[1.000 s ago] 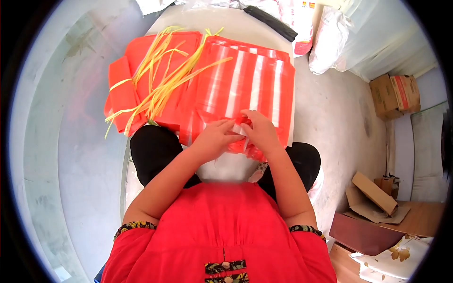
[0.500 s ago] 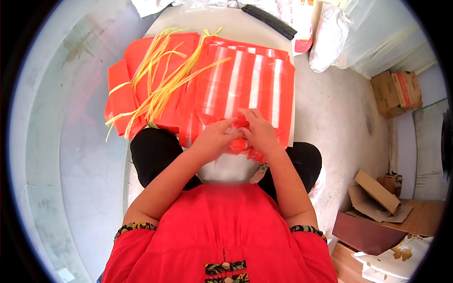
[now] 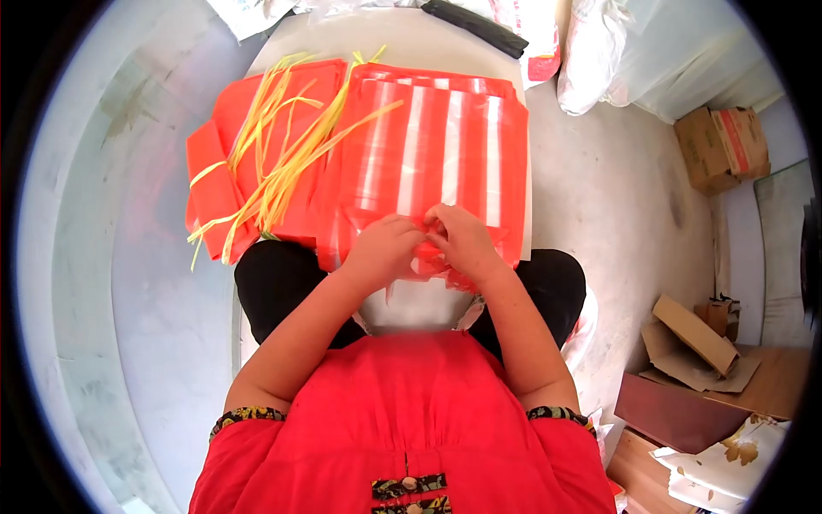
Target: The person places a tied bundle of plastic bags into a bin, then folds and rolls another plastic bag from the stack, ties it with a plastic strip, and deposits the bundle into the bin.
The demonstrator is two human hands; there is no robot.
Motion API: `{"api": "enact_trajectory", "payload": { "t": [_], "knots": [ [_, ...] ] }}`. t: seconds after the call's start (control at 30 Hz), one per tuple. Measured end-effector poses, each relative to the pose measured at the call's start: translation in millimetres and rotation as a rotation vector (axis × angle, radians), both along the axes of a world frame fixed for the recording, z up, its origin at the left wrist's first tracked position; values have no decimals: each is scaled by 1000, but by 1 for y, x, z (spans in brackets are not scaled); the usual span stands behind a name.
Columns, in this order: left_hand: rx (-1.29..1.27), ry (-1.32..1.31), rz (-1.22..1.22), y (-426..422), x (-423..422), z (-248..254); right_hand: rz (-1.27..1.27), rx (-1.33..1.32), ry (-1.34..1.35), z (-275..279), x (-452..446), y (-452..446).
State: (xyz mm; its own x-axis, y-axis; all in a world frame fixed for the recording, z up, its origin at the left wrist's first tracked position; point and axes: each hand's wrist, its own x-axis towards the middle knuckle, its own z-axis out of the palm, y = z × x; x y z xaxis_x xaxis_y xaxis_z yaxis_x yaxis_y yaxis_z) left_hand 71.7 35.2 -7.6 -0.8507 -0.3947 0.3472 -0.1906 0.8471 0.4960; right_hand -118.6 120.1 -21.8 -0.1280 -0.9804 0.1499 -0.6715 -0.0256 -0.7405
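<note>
Red-and-white striped plastic bags (image 3: 432,146) lie in a flat stack on a pale table (image 3: 377,32). At the stack's near edge, my left hand (image 3: 385,250) and my right hand (image 3: 462,242) are closed on the gathered plastic, their fingertips nearly touching. Part of the crumpled film hangs below my fingers. Left of the stack is a pile of folded red bags (image 3: 300,184), with loose yellow strips (image 3: 295,176) spread across it. One yellow strip goes round a folded red bundle (image 3: 210,176) at the far left.
A black roll (image 3: 475,27) lies at the table's far edge, near white sacks (image 3: 592,56). Cardboard boxes (image 3: 723,150) stand on the floor at the right. Closer on that side, opened cardboard (image 3: 693,347) rests on a brown cabinet (image 3: 676,411). My knees flank the table's near end.
The view has shifted slightly, so the table appears a little further left. Both hands stay at the near edge of the bags, and their fingers have shifted on the gathered plastic.
</note>
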Motion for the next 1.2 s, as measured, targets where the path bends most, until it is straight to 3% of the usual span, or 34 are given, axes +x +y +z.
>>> {"api": "enact_trajectory", "payload": {
  "t": [0.1,0.2,0.33,0.43,0.6,0.7,0.8,1.1,1.2],
  "knots": [
    [71,-3,81,-9,-6,-14,29,77,-148,0,-5,1],
    [322,-116,283,-8,-15,-10,33,50,-232,-1,-9,0],
    [402,-159,376,-8,-24,-4,-61,156,-479,-2,-14,2],
    [344,-97,428,-5,-30,-6,-44,57,-350,1,-15,5],
    [284,-84,372,-5,-26,-7,130,-264,174,12,-10,22],
    [213,22,306,-7,-22,-15,146,-207,157,2,-11,26],
    [269,-57,405,-3,-18,-1,28,-214,149,5,-12,27],
    [145,-110,295,-8,-11,-11,121,-112,277,15,-7,30],
    [46,-71,152,-8,-6,-8,119,-92,286,12,-7,28]
  ]
}}
